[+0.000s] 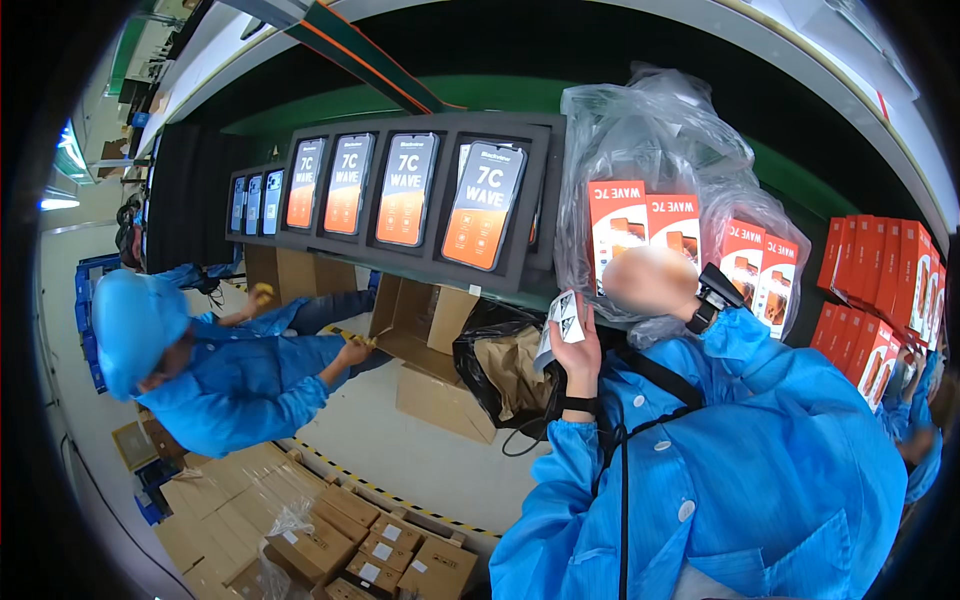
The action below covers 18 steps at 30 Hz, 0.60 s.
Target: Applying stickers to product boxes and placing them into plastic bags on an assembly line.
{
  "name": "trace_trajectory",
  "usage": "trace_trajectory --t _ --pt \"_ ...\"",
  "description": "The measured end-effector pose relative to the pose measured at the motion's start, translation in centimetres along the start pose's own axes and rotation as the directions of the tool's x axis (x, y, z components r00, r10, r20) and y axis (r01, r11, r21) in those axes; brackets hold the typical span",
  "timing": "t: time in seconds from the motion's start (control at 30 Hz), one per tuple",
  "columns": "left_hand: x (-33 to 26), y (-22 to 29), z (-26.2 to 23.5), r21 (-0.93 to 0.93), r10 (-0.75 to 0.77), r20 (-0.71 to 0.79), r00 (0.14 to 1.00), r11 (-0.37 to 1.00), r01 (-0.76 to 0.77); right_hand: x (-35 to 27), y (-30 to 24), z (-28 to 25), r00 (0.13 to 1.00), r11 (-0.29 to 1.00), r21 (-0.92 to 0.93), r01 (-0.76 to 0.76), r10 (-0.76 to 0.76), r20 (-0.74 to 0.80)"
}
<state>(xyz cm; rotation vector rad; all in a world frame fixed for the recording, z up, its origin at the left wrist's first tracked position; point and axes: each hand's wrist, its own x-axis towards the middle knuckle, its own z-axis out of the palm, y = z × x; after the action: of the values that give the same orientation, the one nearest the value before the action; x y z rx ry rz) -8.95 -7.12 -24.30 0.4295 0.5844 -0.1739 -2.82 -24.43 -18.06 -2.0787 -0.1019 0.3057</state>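
My left hand (577, 352) is closed round a small white sheet of stickers (566, 316) with black print, held up at the edge of the work line. My right hand (648, 280) is smeared over the lower part of red phone boxes (673, 217) that lie in a clear plastic bag (610, 125); its fingers cannot be made out. Two more red-and-white boxes (760, 268) lie in plastic beside my right wrist. To the left, a black foam tray (340, 245) bears several smartphones (408, 190) with dark-and-orange fronts; the rightmost one sits tilted in its slot.
Many red boxes (880, 270) stand stacked at the far right, near another person's arm. A co-worker in blue (230, 370) is at the left. Below the line are an opened carton (405, 315) and a black bin bag (480, 350). Brown cartons (380, 550) fill a pallet.
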Motion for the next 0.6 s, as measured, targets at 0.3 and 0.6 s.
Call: trace_trajectory --t 0.3,0.6 --pt "0.0 -0.2 0.0 0.023 -0.008 -0.028 1.0 1.0 0.008 -0.4 0.5 0.4 0.999 0.999 -0.029 0.035 -0.035 -0.023" --pt "-0.1 0.6 0.4 0.088 0.065 -0.001 0.998 0.994 -0.065 -0.1 1.4 1.2 0.955 0.931 -0.339 0.135 -0.213 -0.207"
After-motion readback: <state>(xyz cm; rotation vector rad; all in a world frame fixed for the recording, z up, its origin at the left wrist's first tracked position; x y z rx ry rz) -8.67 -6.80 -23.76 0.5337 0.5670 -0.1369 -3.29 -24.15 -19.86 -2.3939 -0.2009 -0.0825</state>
